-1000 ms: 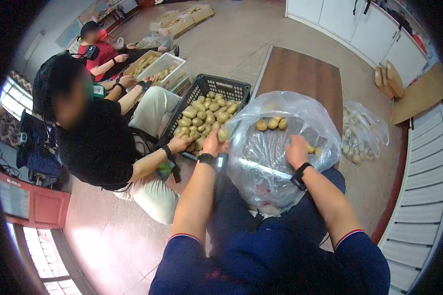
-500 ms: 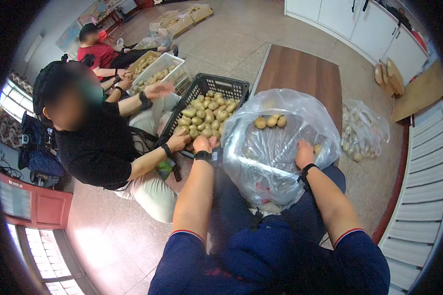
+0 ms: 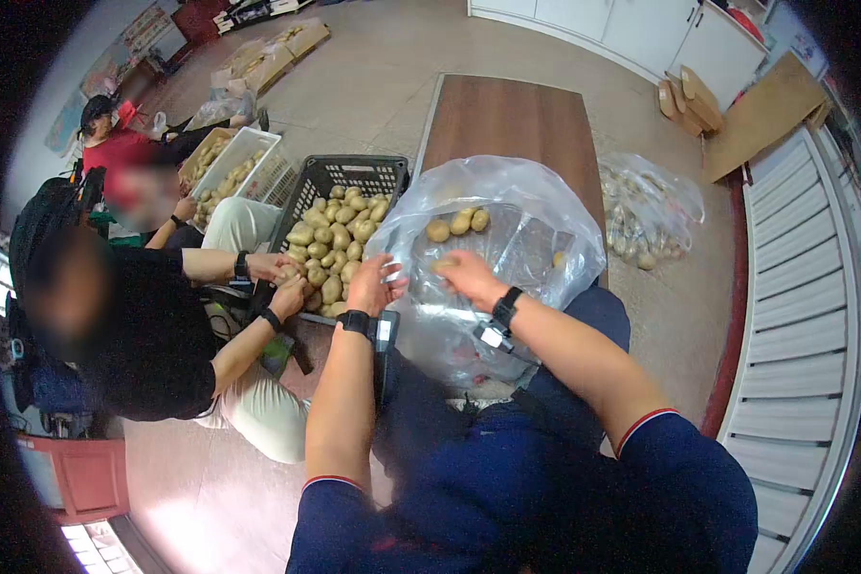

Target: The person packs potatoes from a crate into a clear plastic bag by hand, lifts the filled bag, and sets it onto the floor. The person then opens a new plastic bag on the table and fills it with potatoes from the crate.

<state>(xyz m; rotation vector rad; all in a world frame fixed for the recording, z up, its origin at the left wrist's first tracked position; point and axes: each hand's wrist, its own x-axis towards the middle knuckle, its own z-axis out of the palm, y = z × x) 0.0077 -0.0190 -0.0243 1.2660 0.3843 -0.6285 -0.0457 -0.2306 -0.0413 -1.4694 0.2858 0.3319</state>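
My left hand [image 3: 374, 285] is beside the left rim of a clear plastic bag [image 3: 407, 340], its fingers apart and slightly curled, with nothing visible in them. Over the bag, my right hand [image 3: 471, 279] is closed on a small potato [image 3: 442, 264] at its fingertips. Three potatoes [image 3: 460, 223] lie in a row at the far side of the open bag, and another [image 3: 559, 259] shows near its right side. To the left stands a black crate [image 3: 359, 172] heaped with potatoes [image 3: 327, 244].
A co-worker in black [image 3: 134, 325] sits at the left, both hands together by the crate. Beyond are another person in red [image 3: 115, 158] and a white crate [image 3: 275, 167]. A brown board [image 3: 507, 120] lies behind the bag; a filled bag [image 3: 646, 215] rests on the floor at right.
The view has swung right. My right hand has moved from the bag's right side toward my left hand and now holds a potato. The co-worker's raised hand has come back to the other one.
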